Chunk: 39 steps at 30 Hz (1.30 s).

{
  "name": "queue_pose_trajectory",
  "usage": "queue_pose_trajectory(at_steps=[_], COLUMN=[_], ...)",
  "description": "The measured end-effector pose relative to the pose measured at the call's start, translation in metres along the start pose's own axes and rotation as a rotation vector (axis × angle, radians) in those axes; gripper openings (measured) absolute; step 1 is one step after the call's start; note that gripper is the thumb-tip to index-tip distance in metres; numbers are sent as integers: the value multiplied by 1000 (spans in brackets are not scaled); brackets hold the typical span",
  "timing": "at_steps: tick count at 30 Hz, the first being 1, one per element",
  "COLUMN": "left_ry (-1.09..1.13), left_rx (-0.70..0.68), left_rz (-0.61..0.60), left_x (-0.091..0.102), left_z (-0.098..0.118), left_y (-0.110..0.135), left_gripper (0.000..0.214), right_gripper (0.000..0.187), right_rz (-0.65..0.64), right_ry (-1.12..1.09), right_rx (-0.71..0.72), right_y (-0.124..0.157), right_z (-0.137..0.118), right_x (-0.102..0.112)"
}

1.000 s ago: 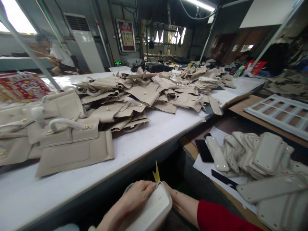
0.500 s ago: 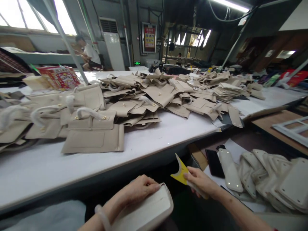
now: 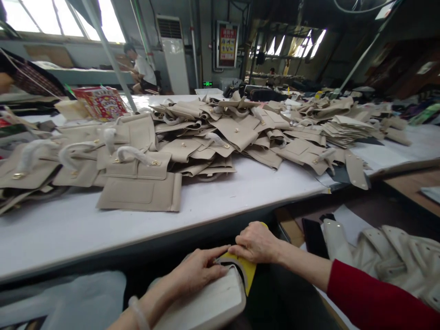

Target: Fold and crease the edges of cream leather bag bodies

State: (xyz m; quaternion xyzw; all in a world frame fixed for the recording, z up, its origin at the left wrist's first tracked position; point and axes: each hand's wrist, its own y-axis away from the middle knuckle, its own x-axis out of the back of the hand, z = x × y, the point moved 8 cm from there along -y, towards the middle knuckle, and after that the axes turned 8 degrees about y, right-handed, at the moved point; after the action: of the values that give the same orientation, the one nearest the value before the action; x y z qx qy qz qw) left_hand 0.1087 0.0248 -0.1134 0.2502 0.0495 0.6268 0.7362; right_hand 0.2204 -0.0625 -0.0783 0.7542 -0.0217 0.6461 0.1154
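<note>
At the bottom centre of the frame, a worker's left hand (image 3: pixel 201 269) lies over the upper end of a cream panel (image 3: pixel 209 302), fingers closed down on its rounded edge and holding it steady. The right hand (image 3: pixel 256 243), reaching in from the lower right in a red sleeve (image 3: pixel 374 300), is clamped on a yellow scraper (image 3: pixel 248 275), whose blade sits against the panel's upper right corner, touching it. The two hands meet fingertip to fingertip just above the panel, which sits low in front of the near edge of a long white table (image 3: pixel 223 197).

Across the middle of the frame, the table carries a wide heap of beige bag pieces (image 3: pixel 240 137). At centre left, a bag front with a wrapped handle (image 3: pixel 140 183) lies flat, nearest the worker. At the lower right, a pile of cream pieces (image 3: pixel 395 256) rests on a lower bench, with a flat black item (image 3: pixel 311 236) just beside it. In the upper left, a colourful box (image 3: pixel 99 101) stands at the table's far side, and beyond it a seated person (image 3: pixel 141 69) is near a tall white cooling unit (image 3: pixel 172 52).
</note>
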Motion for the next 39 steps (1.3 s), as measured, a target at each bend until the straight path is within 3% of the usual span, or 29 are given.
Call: queue_pose_trajectory(at_steps=[4, 12, 25, 31, 33, 35, 37, 39], left_ry=[-60, -173, -435, -366, -276, -155, -11, 157], left_rx=[-57, -114, -135, -89, -63, -28, 25, 114], left_rz=[-12, 5, 81, 108, 124, 197, 352, 534], left_x=[0, -2, -10, -12, 2, 31, 68, 94], left_z=[10, 11, 11, 13, 8, -7, -38, -82], left_y=[4, 2, 6, 11, 18, 36, 69, 113], left_gripper=[42, 30, 36, 41, 38, 37, 41, 50], right_gripper=[61, 57, 60, 58, 57, 57, 59, 62], right_rz=[21, 34, -35, -4, 18, 42, 80, 113], right_ry=[102, 191, 200, 204, 220, 188, 49, -123], right_rx=[86, 81, -48, -126, -110, -97, -145, -212], right_y=[-6, -3, 11, 17, 17, 18, 18, 14], right_z=[-10, -13, -22, -35, -39, -39, -34, -30], right_x=[-1, -10, -22, -32, -33, -34, -34, -33])
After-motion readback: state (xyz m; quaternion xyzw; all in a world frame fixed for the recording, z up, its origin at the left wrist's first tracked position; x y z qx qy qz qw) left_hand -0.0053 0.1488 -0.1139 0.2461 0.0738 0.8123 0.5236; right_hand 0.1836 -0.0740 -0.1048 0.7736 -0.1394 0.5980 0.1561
